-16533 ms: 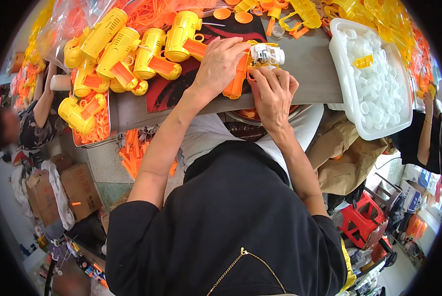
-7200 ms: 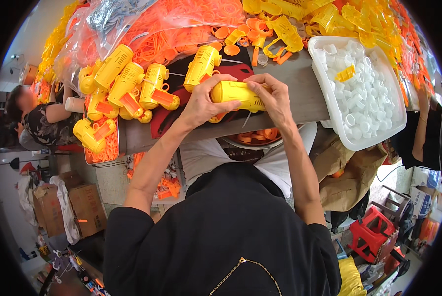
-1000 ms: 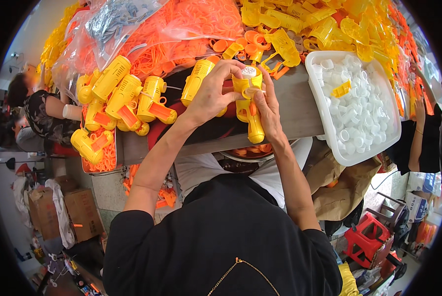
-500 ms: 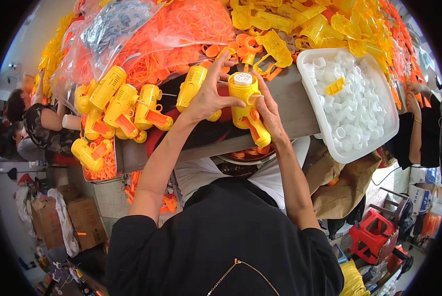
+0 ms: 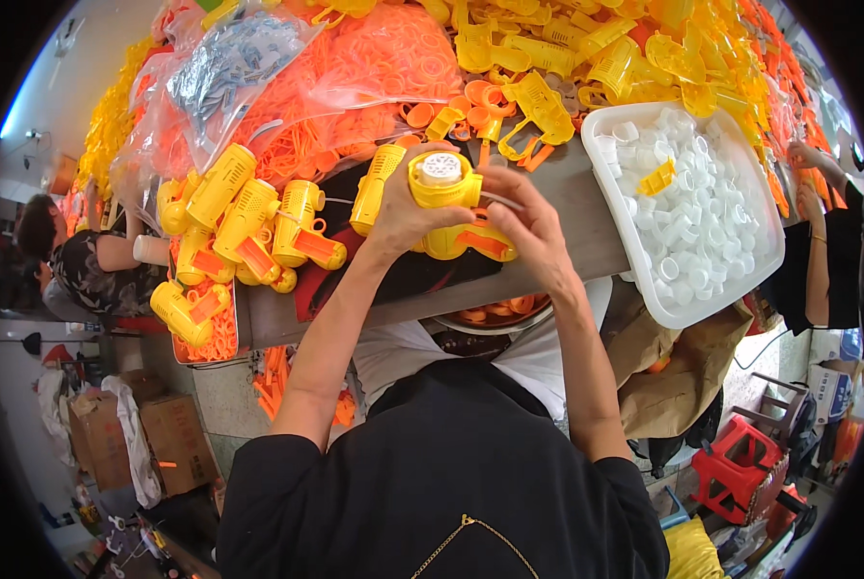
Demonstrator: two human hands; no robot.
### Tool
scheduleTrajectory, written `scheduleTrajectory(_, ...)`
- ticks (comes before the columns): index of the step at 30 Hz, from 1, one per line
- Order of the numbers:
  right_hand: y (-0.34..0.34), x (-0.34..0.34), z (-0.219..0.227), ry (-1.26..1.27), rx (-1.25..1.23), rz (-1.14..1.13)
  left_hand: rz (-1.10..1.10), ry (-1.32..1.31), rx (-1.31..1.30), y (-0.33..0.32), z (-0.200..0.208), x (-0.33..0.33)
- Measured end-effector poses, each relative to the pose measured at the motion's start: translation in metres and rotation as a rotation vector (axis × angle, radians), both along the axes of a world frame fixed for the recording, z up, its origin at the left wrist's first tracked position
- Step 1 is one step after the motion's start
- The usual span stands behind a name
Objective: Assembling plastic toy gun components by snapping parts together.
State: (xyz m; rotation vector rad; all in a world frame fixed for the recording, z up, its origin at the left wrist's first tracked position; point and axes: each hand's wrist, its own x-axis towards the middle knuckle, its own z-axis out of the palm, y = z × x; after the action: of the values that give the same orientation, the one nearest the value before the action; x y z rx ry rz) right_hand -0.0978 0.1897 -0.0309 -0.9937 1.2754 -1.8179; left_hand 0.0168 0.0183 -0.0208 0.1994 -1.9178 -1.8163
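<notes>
Cardboard boxes (image 5: 176,439) stand on the floor at left, a red stool (image 5: 740,473) at right, and one co-worker (image 5: 94,256) sits at each side of the room. Since half a second ago, the left hand (image 5: 400,214) has closed around the yellow housing (image 5: 443,196), where its fingers were spread wide beside it. Its white perforated cap (image 5: 441,168) faces up, now farther left, and the handle (image 5: 493,241), which pointed toward the lap, slants right. Beside it, the right hand (image 5: 533,227) has loosened, thumb and fingers parted around a thin white wire (image 5: 501,201); whether it pinches that wire I cannot tell. All this happens above the near edge of the grey table (image 5: 586,232), over a red-and-black mat (image 5: 340,275). More yellow housings (image 5: 248,220) pile at left, orange parts (image 5: 384,68) and yellow shells (image 5: 605,58) heap behind, and a white bin (image 5: 678,318) of white caps sits at right.
</notes>
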Motion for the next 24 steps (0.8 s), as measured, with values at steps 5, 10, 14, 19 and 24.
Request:
scheduleTrajectory(5, -0.005, 0.016, 0.003, -0.046, 0.016, -0.081, -0.068, 0.012, -0.035, 0.002, 0.010, 0.008)
scheduleTrajectory(10, -0.009, 0.015, -0.006, 0.034, -0.012, -0.109, -0.040, -0.075, -0.136, 0.003, 0.004, 0.012)
scheduleTrajectory(14, -0.015, 0.008, -0.018, 0.247, 0.069, -0.198, -0.006, -0.095, -0.126, 0.004, -0.007, 0.010)
scheduleTrajectory(19, -0.013, 0.011, -0.023, -0.053, -0.076, -0.167, -0.123, -0.089, 0.014, 0.009, 0.009, 0.009)
scheduleTrajectory(24, -0.005, 0.001, -0.022, -0.251, -0.035, -0.093, 0.079, -0.061, -0.303, 0.022, -0.002, 0.015)
